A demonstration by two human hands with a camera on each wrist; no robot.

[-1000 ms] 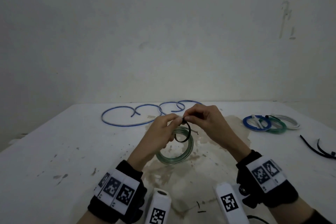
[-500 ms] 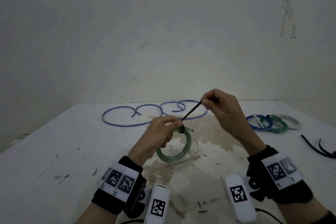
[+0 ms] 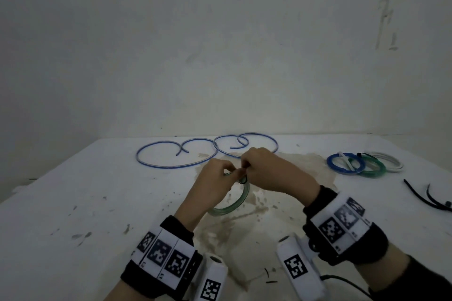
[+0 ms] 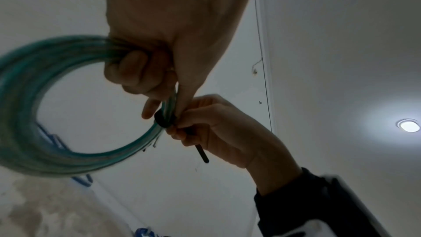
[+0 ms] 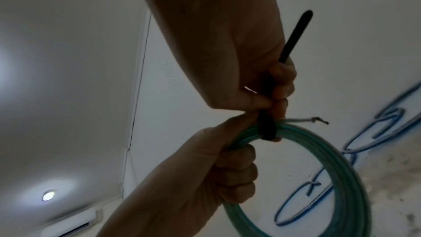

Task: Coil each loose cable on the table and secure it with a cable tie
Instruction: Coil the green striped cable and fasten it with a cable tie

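Note:
My left hand point(image 3: 216, 178) point(image 4: 145, 71) point(image 5: 227, 161) grips a green coiled cable point(image 3: 232, 205) point(image 4: 34, 114) point(image 5: 330, 168), held a little above the table point(image 3: 73, 190). A black cable tie point(image 4: 163, 120) point(image 5: 267, 129) is wrapped tight round the coil beside that grip. My right hand point(image 3: 264, 168) point(image 4: 205, 122) point(image 5: 268, 93) pinches the tie close to the coil, and the tie's free tail point(image 5: 296, 37) point(image 4: 201, 152) sticks out past the fingers. A loose blue cable point(image 3: 195, 151) point(image 5: 341, 177) lies uncoiled at the back of the table.
Three tied coils, blue point(image 3: 342, 164), green point(image 3: 369, 167) and white point(image 3: 389, 160), lie at the right rear. Spare black cable ties point(image 3: 425, 197) lie near the right edge. A brownish stain point(image 3: 244, 227) covers the table's middle. A wall stands behind.
My right hand, which had pulled the tie's tail up and to the right, has come back down to the coil. The tie's loop is now tight round the cable.

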